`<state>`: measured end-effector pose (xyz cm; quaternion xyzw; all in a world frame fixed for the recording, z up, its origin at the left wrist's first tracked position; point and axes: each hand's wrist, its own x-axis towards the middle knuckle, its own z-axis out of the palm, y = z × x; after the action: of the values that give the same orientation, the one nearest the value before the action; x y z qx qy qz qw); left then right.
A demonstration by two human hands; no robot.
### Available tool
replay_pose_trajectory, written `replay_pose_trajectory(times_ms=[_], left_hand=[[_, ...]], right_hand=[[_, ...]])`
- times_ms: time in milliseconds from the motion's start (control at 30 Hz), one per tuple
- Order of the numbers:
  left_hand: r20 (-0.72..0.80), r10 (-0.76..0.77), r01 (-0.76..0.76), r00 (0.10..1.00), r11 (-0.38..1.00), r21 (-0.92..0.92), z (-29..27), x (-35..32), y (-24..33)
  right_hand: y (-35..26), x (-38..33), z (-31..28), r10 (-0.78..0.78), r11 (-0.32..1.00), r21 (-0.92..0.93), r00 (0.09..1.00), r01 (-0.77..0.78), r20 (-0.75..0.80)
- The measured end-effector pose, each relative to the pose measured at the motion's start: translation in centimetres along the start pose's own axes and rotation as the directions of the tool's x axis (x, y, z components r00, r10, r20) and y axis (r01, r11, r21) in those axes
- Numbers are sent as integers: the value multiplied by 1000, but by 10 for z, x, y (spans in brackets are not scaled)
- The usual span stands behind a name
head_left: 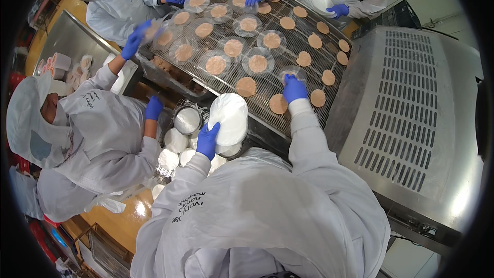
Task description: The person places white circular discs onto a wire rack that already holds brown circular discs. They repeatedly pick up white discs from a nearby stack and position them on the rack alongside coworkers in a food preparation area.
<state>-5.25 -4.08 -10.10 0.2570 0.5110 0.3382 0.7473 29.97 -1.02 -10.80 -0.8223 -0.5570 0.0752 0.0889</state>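
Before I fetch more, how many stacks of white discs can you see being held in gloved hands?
2: one stack in the wearer's left hand, another stack in a co-worker's hand at upper right. Others may be hidden.

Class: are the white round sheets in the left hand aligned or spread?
Slightly spread: the white round sheets in the left hand show offset edges.

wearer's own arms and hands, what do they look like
The left hand and right hand wear plain blue gloves. The left sleeve and right sleeve are white, long and loose, with creases.
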Motion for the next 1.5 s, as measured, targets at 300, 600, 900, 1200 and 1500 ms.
replay_pose_trajectory(times_ms=[300, 600, 900, 1200, 1500], left_hand=[[33, -12, 11, 999, 1000, 5, -36, 41, 46], [-13, -35, 35, 999, 999, 22, -26, 61, 89], [-21, -8, 8, 1000, 1000, 4, 30, -14, -14], [-14, 1, 0, 1000, 1000, 29, 28, -11, -14], [34, -34, 33, 999, 999, 3, -10, -2, 23]], right_hand=[[-140, -20, -15, -318, 833, 524, 929, 178, 191], [-161, 56, -25, -168, 513, 853, 964, -92, 205], [116, 87, -46, 279, 955, 123, 957, -269, -76], [42, -4, 2, 178, 916, 358, 983, -179, 38], [105, 62, 3, 337, 940, 38, 906, -339, -256]])
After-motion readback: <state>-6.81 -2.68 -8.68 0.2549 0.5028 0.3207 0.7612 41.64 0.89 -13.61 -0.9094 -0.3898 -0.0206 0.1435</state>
